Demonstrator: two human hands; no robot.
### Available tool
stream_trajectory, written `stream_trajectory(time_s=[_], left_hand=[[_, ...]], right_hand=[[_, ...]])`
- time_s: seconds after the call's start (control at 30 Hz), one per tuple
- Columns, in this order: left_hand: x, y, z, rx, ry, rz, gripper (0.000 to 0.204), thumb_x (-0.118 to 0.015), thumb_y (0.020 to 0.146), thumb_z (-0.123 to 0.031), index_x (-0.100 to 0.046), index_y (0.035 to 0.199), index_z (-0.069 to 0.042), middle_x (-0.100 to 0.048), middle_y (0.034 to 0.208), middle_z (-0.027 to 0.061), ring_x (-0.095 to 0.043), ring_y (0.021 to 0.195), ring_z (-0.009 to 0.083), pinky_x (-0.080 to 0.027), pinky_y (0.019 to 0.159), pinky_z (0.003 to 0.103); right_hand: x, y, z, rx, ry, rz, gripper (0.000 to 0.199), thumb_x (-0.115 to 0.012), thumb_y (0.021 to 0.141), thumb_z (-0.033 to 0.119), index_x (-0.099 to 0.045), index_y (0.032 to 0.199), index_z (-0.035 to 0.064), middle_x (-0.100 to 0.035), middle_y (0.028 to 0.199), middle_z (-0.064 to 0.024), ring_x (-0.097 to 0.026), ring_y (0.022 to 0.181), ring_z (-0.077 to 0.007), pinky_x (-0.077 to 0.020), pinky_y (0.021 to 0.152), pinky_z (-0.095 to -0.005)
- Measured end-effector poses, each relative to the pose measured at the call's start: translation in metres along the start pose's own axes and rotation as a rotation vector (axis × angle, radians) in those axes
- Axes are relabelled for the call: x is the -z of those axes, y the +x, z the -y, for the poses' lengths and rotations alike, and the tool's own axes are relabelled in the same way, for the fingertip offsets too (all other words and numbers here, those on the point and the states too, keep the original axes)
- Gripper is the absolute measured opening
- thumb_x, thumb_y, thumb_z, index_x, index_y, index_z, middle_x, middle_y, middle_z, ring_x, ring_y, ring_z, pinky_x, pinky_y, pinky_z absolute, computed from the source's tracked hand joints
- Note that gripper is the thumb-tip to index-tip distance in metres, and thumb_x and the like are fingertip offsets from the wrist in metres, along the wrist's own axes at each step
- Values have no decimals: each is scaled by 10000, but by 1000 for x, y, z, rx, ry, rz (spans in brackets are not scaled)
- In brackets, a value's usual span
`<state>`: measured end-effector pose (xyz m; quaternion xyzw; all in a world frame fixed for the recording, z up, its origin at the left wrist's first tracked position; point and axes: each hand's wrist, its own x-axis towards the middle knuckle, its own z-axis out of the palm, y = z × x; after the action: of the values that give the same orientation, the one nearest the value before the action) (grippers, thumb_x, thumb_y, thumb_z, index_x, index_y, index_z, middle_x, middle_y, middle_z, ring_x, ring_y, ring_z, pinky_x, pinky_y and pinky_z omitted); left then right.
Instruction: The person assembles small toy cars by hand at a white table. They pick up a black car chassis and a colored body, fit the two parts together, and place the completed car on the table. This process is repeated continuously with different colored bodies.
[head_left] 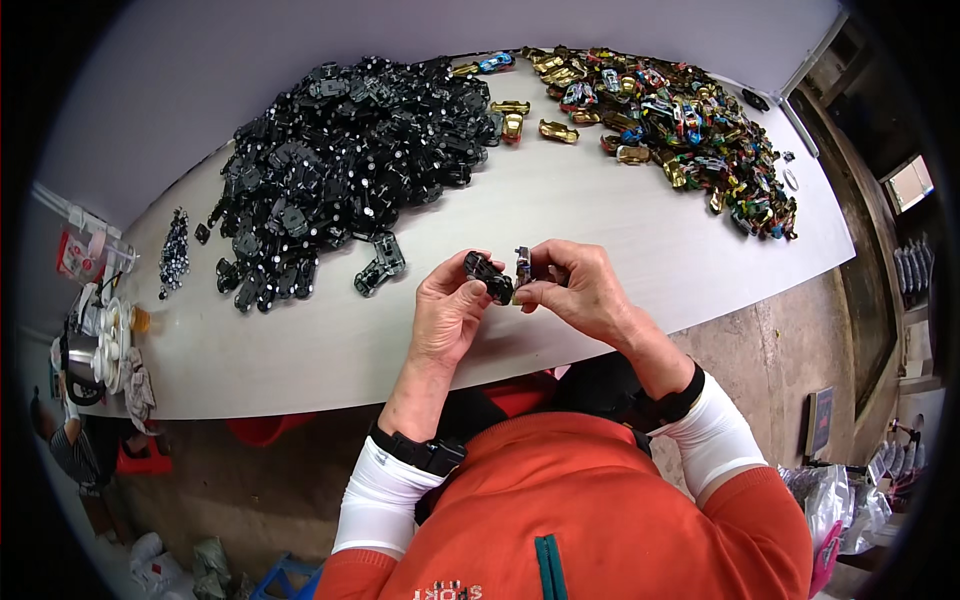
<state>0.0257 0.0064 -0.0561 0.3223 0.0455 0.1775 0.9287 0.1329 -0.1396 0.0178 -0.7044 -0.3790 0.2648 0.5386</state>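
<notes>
Above the near part of the table point(610, 200), my left hand point(443, 318) pinches a black toy car chassis point(486, 274) between thumb and fingers. My right hand point(592, 295) is closed on a small toy car body point(523, 264), turned edge-on, so its colours hardly show. The two pieces are side by side, very near each other; whether they touch I cannot tell. A few loose black chassis point(381, 264) lie left of my left hand. Beyond them rises a big heap of black chassis with small wheels point(345, 150).
A heap of gold and coloured car bodies point(690, 125) covers the far right, with a few gold ones point(558, 131) apart from it. Small wheel parts point(174, 252) lie at far left. A kettle point(84, 362) and an amber cup point(140, 320) stand at the left edge.
</notes>
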Motion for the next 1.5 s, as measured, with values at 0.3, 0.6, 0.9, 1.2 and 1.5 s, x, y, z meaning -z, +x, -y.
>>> stream_trajectory(time_s=[0.3,0.6,0.9,1.2,1.5], left_hand=[[-2,-4,3,-32,69,-34,380,-671,722,56,-572,1087,15,-630,993,114,-618,867,181,-536,746,302],[-16,-9,1,-132,196,32,334,-707,701,24,-621,1022,-1,-604,937,47,-584,858,125,-498,724,223],[-26,-12,-11,-186,362,107,335,-704,685,43,-618,1008,25,-596,937,77,-593,864,159,-526,766,269],[-57,-18,-16,-146,412,-26,317,-722,702,-10,-589,990,-4,-596,829,59,-579,690,121,-489,518,215],[-28,-13,-11,56,127,-281,209,-681,791,-116,-541,926,-40,-598,752,58,-505,477,100,-364,359,172]], right_hand=[[-12,-2,4,142,-111,-34,343,-690,711,-15,-518,1008,-5,-591,668,-129,-630,607,-180,-476,512,-274],[-11,-8,19,283,-220,62,375,-668,705,-16,-507,1041,22,-589,829,-153,-605,736,-308,-489,624,-365],[-9,-16,28,350,-315,47,423,-665,697,-21,-509,1083,52,-560,799,-143,-582,744,-328,-480,608,-370],[-6,-18,14,348,-137,78,558,-601,763,-62,-440,1275,91,-563,767,-106,-585,630,-193,-497,566,-302],[3,-22,-7,108,-160,-59,178,-535,885,113,-475,986,-20,-607,770,-109,-536,550,-119,-443,500,-264]])
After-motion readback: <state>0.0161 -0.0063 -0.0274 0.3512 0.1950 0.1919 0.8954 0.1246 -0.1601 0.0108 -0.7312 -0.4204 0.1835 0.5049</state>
